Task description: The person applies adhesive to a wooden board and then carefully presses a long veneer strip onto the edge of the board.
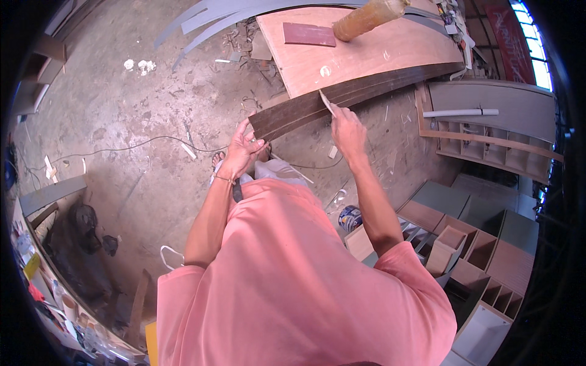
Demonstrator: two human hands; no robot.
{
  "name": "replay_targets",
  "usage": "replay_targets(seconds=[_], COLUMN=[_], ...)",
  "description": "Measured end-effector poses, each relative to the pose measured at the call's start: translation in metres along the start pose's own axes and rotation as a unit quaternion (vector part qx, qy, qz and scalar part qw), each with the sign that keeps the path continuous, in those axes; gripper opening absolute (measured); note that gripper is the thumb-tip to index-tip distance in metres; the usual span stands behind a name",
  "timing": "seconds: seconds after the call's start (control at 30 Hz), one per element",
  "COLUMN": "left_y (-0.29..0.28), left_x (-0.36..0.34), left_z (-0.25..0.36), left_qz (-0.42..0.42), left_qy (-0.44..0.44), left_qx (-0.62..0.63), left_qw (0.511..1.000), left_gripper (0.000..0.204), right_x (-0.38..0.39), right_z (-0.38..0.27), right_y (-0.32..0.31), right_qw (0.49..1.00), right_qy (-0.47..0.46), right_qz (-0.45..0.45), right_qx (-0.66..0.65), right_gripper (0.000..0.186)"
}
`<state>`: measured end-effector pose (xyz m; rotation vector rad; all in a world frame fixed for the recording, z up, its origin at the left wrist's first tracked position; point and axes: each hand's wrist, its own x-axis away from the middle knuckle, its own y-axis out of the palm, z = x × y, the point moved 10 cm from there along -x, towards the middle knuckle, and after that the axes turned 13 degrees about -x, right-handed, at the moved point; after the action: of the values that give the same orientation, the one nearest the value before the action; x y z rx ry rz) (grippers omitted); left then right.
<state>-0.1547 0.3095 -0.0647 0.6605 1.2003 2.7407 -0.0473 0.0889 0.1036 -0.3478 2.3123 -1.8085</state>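
A long dark brown board [293, 119] with wood grain reaches from in front of me toward the far right, along the near edge of a pale plywood worktop [390, 55]. My left hand [243, 151] is closed on its near left end, with the thumb on the near side. In my right hand [350, 135] is a thin, pale, blade-like tool [326, 101]; its tip touches or hovers just over the board's face, and I cannot tell which. The fingers are wrapped round its lower end, so its handle is hidden.
On the worktop are a flat reddish-brown piece [309, 35] and an amber roll [369, 19]. A cable [140, 148] and scraps lie across the concrete floor. A paint can [350, 218] stands at my right, near wooden cabinets [482, 250]. A shelf unit [488, 131] stands beyond.
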Motion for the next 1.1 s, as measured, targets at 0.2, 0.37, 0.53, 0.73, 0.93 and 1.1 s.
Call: replay_targets(seconds=[0.2, 0.37, 0.53, 0.73, 0.93, 1.1], left_y=[-0.005, -0.002, 0.006, 0.009, 0.001, 0.003], left_x=[-0.004, -0.005, -0.002, -0.010, -0.013, -0.014], left_z=[-0.001, 0.000, 0.003, 0.000, -0.010, -0.007], left_qz=[0.019, 0.016, 0.008, -0.041, -0.002, -0.020], left_qy=[0.017, 0.018, 0.024, 0.048, 0.019, 0.031], left_qx=[-0.020, -0.018, 0.028, 0.049, 0.050, 0.034], left_qw=[0.999, 1.000, 0.999, 0.997, 0.999, 0.999], left_gripper=[0.073, 0.071, 0.066, 0.069, 0.073, 0.074], right_x=[-0.008, -0.023, -0.020, -0.011, -0.012, -0.013], right_z=[-0.004, 0.014, -0.010, -0.042, -0.075, -0.099], right_y=[-0.015, -0.010, 0.011, 0.022, 0.031, 0.041], right_qw=[0.998, 0.997, 0.996, 0.994, 0.990, 0.986], right_qy=[-0.025, 0.049, 0.028, 0.017, 0.002, -0.009], right_qz=[0.030, 0.005, -0.009, -0.042, -0.061, -0.090], right_qx=[-0.040, -0.055, -0.079, -0.099, -0.124, -0.143], right_gripper=[0.032, 0.030, 0.027, 0.027, 0.028, 0.026])
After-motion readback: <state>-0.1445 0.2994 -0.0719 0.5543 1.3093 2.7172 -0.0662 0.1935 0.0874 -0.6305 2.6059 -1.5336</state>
